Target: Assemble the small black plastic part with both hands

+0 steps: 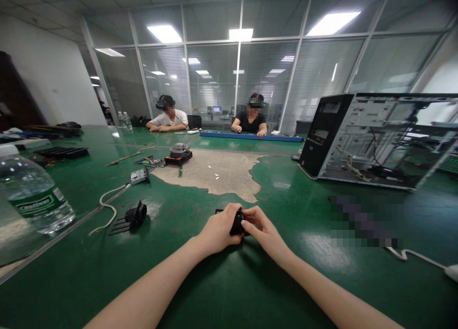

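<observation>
Forearms (168, 272) angled in, L hand (222, 228) + R hand (264, 228) gripping blk part (236, 225).

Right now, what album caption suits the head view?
Left-hand grip and right-hand grip on a black part, at a green table.

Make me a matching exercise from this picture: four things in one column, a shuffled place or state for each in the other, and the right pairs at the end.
Things:
1. small black part
2. computer case
3. water bottle
4. long blue bar

Places and states:
A. lying in front of the person in a black top
B. held between the left hand and the right hand
C. standing at the picture's left edge
D. open at the side, its inside showing

Pairs: 1-B, 2-D, 3-C, 4-A
</observation>
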{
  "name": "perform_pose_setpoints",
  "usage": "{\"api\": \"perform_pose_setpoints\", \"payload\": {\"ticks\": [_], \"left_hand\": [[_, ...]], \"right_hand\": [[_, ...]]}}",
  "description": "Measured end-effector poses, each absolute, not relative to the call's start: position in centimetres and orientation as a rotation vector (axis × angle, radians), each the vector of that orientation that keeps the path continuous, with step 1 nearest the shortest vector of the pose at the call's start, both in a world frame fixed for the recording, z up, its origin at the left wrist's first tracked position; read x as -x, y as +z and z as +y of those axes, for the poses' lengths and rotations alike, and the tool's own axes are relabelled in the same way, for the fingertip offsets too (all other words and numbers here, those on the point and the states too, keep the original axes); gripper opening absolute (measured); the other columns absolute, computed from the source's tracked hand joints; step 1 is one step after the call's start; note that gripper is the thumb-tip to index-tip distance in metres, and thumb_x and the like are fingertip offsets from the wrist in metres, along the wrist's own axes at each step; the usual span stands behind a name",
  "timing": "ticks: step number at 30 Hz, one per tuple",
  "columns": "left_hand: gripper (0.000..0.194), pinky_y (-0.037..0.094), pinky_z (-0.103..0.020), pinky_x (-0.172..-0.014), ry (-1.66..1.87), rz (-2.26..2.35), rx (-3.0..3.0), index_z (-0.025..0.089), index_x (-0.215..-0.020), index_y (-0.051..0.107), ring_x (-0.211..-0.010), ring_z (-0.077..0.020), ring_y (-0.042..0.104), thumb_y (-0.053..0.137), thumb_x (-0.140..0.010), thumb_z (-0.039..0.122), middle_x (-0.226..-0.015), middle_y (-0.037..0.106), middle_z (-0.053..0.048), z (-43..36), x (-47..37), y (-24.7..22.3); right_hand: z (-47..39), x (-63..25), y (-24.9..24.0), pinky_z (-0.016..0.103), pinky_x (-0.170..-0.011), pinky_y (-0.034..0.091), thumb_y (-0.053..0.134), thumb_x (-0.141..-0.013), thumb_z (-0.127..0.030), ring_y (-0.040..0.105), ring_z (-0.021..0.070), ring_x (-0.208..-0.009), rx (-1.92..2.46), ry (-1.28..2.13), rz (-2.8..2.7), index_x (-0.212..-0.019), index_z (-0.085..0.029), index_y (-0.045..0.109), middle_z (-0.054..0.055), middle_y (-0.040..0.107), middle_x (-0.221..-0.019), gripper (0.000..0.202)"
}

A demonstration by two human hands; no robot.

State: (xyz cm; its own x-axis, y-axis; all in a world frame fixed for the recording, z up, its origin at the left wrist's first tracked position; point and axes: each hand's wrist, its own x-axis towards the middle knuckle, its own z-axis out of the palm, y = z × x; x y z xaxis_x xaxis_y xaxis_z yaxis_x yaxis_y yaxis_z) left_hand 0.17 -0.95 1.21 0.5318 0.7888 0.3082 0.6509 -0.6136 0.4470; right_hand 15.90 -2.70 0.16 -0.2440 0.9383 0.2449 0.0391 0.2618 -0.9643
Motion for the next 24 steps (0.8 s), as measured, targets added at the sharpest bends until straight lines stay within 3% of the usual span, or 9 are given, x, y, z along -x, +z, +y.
{"api": "perform_pose_setpoints", "payload": {"ticks": [8,24], "left_hand": [[0.058,0.044,-0.031,-0.075,0.727,1.192,-2.506,0.024,-0.114,0.030,-0.090,-0.0207,0.055,0.060,-0.064,0.024,-0.112,0.045,-0.005,-0.84,-0.14,1.03],[0.059,0.045,-0.031,-0.073,0.715,1.205,-2.526,0.024,-0.114,0.030,-0.088,-0.0210,0.056,0.061,-0.064,0.025,-0.112,0.046,-0.004,-0.81,-0.14,0.87]], "right_hand": [[-2.29,-15.75,-0.23,0.033,-0.077,0.046,0.054,-0.075,-0.034,0.056,0.0163,-0.088,1.024,1.126,-1.539,-0.097,-0.021,0.046,0.004,0.055,-0.096,0.027],[-2.30,-15.76,-0.05,0.032,-0.077,0.046,0.053,-0.076,-0.034,0.055,0.0159,-0.087,1.016,1.130,-1.555,-0.096,-0.020,0.046,0.004,0.054,-0.096,0.026]]}}
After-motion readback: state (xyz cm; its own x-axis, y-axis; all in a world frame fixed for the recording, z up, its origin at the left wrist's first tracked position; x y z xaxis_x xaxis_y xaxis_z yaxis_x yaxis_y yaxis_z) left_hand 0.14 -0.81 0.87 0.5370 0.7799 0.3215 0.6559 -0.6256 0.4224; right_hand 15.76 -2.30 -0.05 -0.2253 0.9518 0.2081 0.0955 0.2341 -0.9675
